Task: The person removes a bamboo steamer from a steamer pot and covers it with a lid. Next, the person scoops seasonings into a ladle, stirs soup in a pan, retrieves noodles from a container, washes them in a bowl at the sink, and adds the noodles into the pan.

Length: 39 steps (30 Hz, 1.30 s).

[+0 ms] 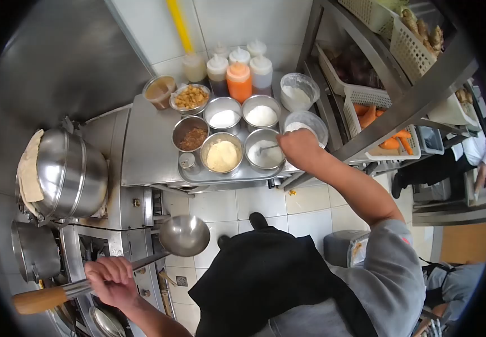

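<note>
— At eight o'clock?
— Left hand (110,279) closed round the ladle (184,235) handle — wooden grip out toward nine, empty bowl hanging over the floor tiles near centre.
— At one o'clock?
— Right hand (299,149) pinched on a small spoon (267,148), dipped into the bowl of white powder (264,150) on the tray (226,176). Squeeze bottles (239,81) behind at twelve.

You get bright, even overhead light; soft glare on steel counter (142,140) and pot (72,174). Heavy fisheye bending, black vignette at corners. Centre sharp, edges soft.
</note>
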{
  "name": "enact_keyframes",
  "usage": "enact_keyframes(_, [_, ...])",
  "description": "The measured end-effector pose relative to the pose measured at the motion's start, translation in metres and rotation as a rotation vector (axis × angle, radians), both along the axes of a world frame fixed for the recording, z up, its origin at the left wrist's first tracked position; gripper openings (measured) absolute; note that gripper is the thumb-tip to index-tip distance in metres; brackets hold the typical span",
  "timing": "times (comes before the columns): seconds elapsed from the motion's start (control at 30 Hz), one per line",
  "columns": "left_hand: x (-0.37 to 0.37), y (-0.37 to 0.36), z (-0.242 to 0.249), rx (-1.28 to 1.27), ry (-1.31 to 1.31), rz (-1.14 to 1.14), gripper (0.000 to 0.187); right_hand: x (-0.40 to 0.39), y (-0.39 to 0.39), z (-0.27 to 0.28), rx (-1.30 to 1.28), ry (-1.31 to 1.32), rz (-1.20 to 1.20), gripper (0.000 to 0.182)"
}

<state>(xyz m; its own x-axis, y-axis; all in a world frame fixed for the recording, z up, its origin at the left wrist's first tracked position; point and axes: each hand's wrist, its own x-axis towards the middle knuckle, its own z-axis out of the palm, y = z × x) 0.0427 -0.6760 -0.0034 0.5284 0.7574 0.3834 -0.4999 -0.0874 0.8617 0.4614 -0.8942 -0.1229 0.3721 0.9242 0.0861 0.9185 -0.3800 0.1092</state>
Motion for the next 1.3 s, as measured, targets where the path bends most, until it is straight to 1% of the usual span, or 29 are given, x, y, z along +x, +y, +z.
enact_keyframes(0.07, [0.019, 0.013, 0.008, 0.017, -0.073, -0.101, 0.041, -0.001, -0.002, 0.005, -0.056, 0.008, -0.030, 0.006])
enact_keyframes(0.13, [0.034, 0.025, 0.010, 0.019, -0.103, -0.133, 0.040, 0.001, -0.001, 0.004, -0.108, 0.003, -0.060, 0.006])
enact_keyframes(0.2, [0.044, 0.035, 0.012, 0.058, -0.154, -0.180, 0.040, 0.004, 0.003, -0.002, 0.021, -0.160, -0.027, 0.006])
enact_keyframes(0.23, [0.048, 0.039, 0.012, 0.055, -0.158, -0.185, 0.040, 0.003, 0.006, -0.005, 0.018, -0.164, -0.032, 0.006])
enact_keyframes(0.3, [0.055, 0.047, 0.013, 0.076, -0.211, -0.235, 0.039, -0.004, 0.012, -0.008, 0.007, -0.060, -0.103, 0.006])
enact_keyframes(0.33, [0.058, 0.051, 0.015, 0.072, -0.213, -0.242, 0.039, -0.009, 0.013, -0.007, 0.004, -0.061, -0.110, 0.006])
enact_keyframes(0.4, [0.065, 0.057, 0.018, 0.089, -0.278, -0.306, 0.039, -0.021, 0.014, -0.004, -0.067, 0.119, -0.171, 0.007])
enact_keyframes(0.47, [0.072, 0.062, 0.018, 0.074, -0.299, -0.337, 0.038, -0.025, 0.012, 0.000, -0.069, 0.168, -0.219, 0.008])
enact_keyframes(0.5, [0.076, 0.064, 0.017, 0.062, -0.320, -0.367, 0.037, -0.026, 0.010, 0.002, -0.068, 0.217, -0.266, 0.012])
enact_keyframes(0.53, [0.081, 0.065, 0.017, 0.065, -0.327, -0.373, 0.037, -0.026, 0.009, 0.006, -0.063, 0.210, -0.272, 0.012])
enact_keyframes(0.6, [0.092, 0.065, 0.016, 0.062, -0.343, -0.440, 0.036, -0.026, 0.004, 0.015, -0.062, 0.298, -0.403, 0.014])
enact_keyframes(0.7, [0.110, 0.060, 0.014, 0.067, -0.358, -0.482, 0.035, -0.027, -0.007, 0.032, 0.005, 0.300, -0.454, 0.018])
enact_keyframes(0.8, [0.128, 0.055, 0.008, 0.045, -0.381, -0.534, 0.034, -0.027, -0.016, 0.045, 0.046, 0.259, -0.479, 0.018])
enact_keyframes(0.9, [0.144, 0.049, 0.006, 0.060, -0.369, -0.560, 0.033, -0.032, -0.015, 0.071, 0.073, 0.276, -0.468, 0.017])
enact_keyframes(0.97, [0.151, 0.044, 0.007, 0.077, -0.350, -0.558, 0.034, -0.040, -0.008, 0.082, 0.104, 0.279, -0.406, 0.018])
enact_keyframes(1.03, [0.157, 0.040, 0.007, 0.097, -0.361, -0.538, 0.034, -0.052, 0.003, 0.086, 0.203, 0.238, -0.315, 0.016])
enact_keyframes(1.07, [0.157, 0.040, 0.005, 0.108, -0.367, -0.520, 0.036, -0.055, 0.008, 0.075, 0.271, 0.175, -0.158, 0.011])
enact_keyframes(1.1, [0.154, 0.041, 0.005, 0.109, -0.363, -0.507, 0.036, -0.057, 0.014, 0.070, 0.269, 0.180, -0.146, 0.011])
enact_keyframes(1.17, [0.148, 0.042, 0.005, 0.123, -0.369, -0.485, 0.035, -0.060, 0.031, 0.066, 0.403, 0.052, 0.004, 0.008])
enact_keyframes(1.2, [0.142, 0.044, 0.004, 0.124, -0.366, -0.469, 0.035, -0.057, 0.037, 0.068, 0.433, 0.032, 0.038, 0.007])
enact_keyframes(1.23, [0.133, 0.047, 0.002, 0.096, -0.388, -0.431, 0.034, -0.052, 0.045, 0.069, 0.432, 0.037, 0.051, 0.007])
enact_keyframes(1.3, [0.116, 0.051, 0.001, 0.072, -0.406, -0.387, 0.034, -0.042, 0.065, 0.070, 0.369, -0.050, -0.070, 0.006])
